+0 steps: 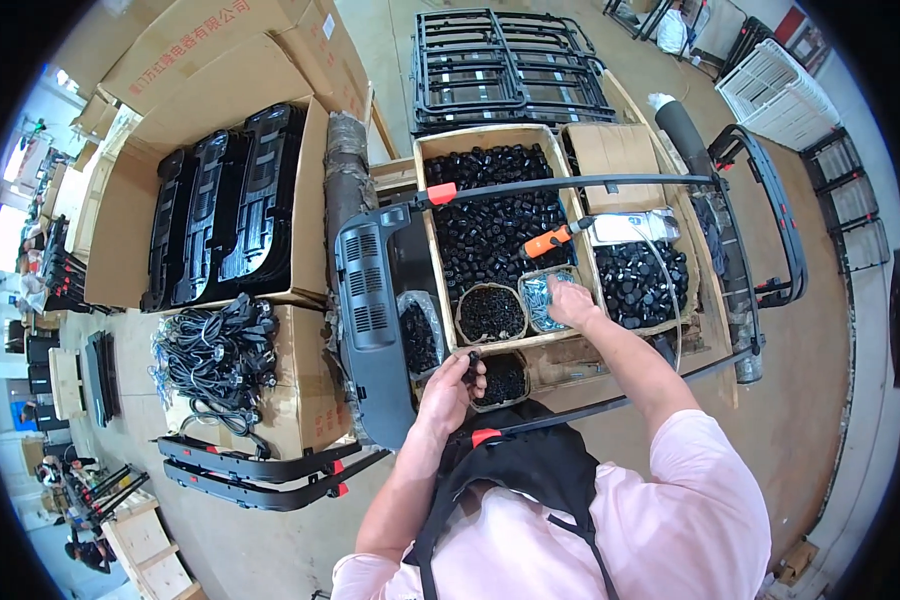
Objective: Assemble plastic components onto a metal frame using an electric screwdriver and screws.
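The left hand (450, 385) is closed around a small black plastic part (473, 357), holding it just above a round bowl of black parts (503, 380) beside the dark grey housing (370, 320). The right hand (573, 303) reaches into a small tray of silvery screws (540, 298), fingers bent down into them; whether it grips any I cannot tell. An orange-handled screwdriver (550, 240) lies over the wooden crate of black caps (490, 220).
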